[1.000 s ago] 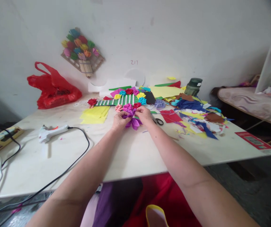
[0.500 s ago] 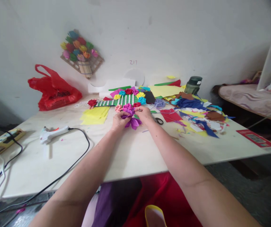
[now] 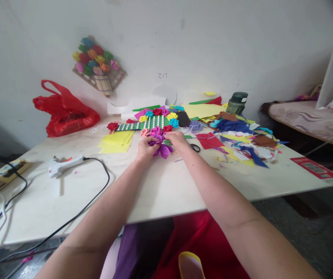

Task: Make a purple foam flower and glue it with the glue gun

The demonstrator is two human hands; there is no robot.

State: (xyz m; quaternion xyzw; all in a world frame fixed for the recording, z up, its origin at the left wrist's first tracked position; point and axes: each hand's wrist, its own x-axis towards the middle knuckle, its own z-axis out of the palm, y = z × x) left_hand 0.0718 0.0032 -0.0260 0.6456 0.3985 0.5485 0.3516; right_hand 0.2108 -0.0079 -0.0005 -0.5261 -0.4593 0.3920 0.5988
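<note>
My left hand (image 3: 145, 147) and my right hand (image 3: 178, 140) are both closed on a purple paper flower (image 3: 162, 149), pinching it between them just above the white table (image 3: 166, 186). Right behind the hands lies a green-and-white woven paper mat (image 3: 147, 123) ringed with small paper flowers in red, pink, blue and yellow. A pair of black-handled scissors (image 3: 195, 147) lies on the table just right of my right hand.
A white glue gun (image 3: 63, 164) with a black cord lies at the left, near a power strip (image 3: 2, 174). A red plastic bag (image 3: 64, 111) sits at the back left. Coloured paper scraps (image 3: 242, 139) and a dark green bottle (image 3: 237, 103) fill the right.
</note>
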